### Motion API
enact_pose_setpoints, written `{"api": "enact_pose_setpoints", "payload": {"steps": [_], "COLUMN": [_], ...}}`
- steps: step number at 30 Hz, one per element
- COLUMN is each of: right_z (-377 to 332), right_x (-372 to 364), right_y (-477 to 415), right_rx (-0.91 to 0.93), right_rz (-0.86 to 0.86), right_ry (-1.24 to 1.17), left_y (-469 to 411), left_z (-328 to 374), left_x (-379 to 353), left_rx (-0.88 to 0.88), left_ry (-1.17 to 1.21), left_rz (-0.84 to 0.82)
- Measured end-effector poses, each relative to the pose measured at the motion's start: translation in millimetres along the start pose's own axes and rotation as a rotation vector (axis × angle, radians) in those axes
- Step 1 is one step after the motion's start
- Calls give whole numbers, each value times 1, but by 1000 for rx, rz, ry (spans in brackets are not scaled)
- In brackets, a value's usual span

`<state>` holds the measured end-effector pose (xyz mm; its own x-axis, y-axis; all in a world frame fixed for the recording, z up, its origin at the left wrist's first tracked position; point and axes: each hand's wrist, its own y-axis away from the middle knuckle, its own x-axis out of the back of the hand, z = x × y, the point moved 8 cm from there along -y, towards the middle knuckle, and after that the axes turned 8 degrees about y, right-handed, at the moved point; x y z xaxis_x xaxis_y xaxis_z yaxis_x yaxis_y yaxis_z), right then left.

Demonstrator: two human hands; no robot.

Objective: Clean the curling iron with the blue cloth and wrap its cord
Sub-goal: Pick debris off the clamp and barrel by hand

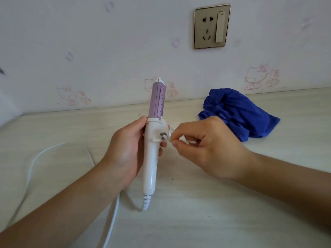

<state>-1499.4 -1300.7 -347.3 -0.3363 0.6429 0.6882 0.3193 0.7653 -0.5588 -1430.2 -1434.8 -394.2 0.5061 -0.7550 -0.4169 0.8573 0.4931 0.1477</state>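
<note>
Curling iron [152, 151] upright in left hand [125, 149], barrel up.

No words, numbers or brand names can be read anywhere from where I stand. The only signs are printed cartoon figures on the wallpaper [107, 51]: a pink-outlined cat with a bow [255, 78] at the right, another like it [69, 95] at the left, and a third [149, 85] half hidden behind the curling iron's purple barrel [157, 100]. The wall socket plate [212, 26] and the iron's white handle [151, 158] carry no legible marking.
</note>
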Motion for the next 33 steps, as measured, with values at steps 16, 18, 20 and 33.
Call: {"api": "enact_pose_setpoints", "payload": {"steps": [16, 18, 20, 33], "right_z": [2, -14, -23, -6], "right_x": [-1, -11, -16, -5], "right_y": [3, 9, 12, 6], "right_rx": [-42, 26, 57, 9], "right_rz": [28, -58, -91, -22], "right_ry": [-15, -7, -11, -43], "left_y": [5, 6, 7, 9], "left_z": [-4, -5, -6, 0], "left_x": [3, 0, -3, -4], "left_rx": [-135, -109, -91, -126], "left_ry": [-69, -12, 5, -33], "left_rz": [97, 62, 27, -29]}}
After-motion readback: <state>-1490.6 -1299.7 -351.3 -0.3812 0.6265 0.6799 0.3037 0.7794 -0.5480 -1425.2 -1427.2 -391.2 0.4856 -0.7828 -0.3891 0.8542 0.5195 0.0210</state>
